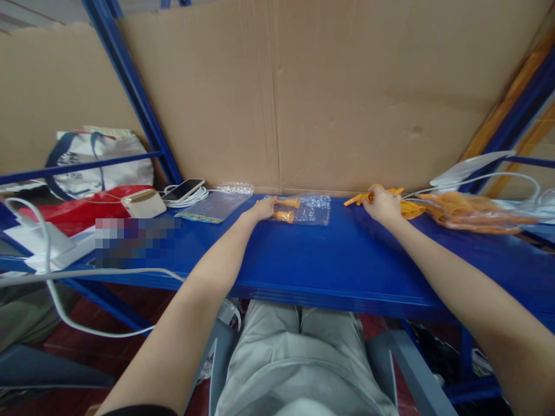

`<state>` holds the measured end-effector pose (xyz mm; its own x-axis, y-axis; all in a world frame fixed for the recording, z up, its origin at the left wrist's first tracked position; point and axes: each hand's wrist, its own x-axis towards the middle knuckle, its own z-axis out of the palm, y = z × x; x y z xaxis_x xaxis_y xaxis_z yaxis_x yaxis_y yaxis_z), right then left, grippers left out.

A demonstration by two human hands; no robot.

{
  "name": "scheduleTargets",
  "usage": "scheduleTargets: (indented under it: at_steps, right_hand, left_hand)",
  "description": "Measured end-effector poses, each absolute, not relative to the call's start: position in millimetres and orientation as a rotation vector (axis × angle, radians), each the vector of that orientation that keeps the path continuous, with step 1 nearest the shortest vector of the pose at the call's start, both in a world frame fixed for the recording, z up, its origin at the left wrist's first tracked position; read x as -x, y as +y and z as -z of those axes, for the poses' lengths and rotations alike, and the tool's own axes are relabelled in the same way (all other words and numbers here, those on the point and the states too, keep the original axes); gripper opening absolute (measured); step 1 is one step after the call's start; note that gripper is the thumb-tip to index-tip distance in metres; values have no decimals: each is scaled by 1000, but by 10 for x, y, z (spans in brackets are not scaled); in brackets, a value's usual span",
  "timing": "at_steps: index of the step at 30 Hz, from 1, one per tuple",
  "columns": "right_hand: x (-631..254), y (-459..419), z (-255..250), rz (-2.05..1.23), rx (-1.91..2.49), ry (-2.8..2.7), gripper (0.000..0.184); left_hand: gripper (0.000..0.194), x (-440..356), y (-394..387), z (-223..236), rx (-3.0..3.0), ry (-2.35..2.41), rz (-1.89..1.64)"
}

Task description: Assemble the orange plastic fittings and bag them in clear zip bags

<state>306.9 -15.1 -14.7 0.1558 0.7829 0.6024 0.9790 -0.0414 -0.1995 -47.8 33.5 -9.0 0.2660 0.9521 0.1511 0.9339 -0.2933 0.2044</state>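
My left hand is closed at the middle of the blue shelf top, over one end of a clear plastic bag. Two orange plastic pieces with flared ends stick out from its fingers, lying over the bag; whether they are inside it I cannot tell. Farther right, my right hand is closed around orange plastic pieces, one of them pointing left. More loose orange pieces lie just beside that hand. Both sets of fingertips are partly hidden.
A filled clear bag of orange pieces lies at right. To the left are flat clear bags, a phone, a white charger block and a red bag. A white cable crosses the front edge. Cardboard stands behind.
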Motion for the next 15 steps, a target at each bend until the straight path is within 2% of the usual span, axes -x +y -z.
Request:
scheduleTargets:
  at_steps: [15]
  right_hand:
    - [-2893, -209, 93, 200, 1336, -1732, 50]
  left_hand:
    - [50, 517, 433, 146, -2499, 1829, -364]
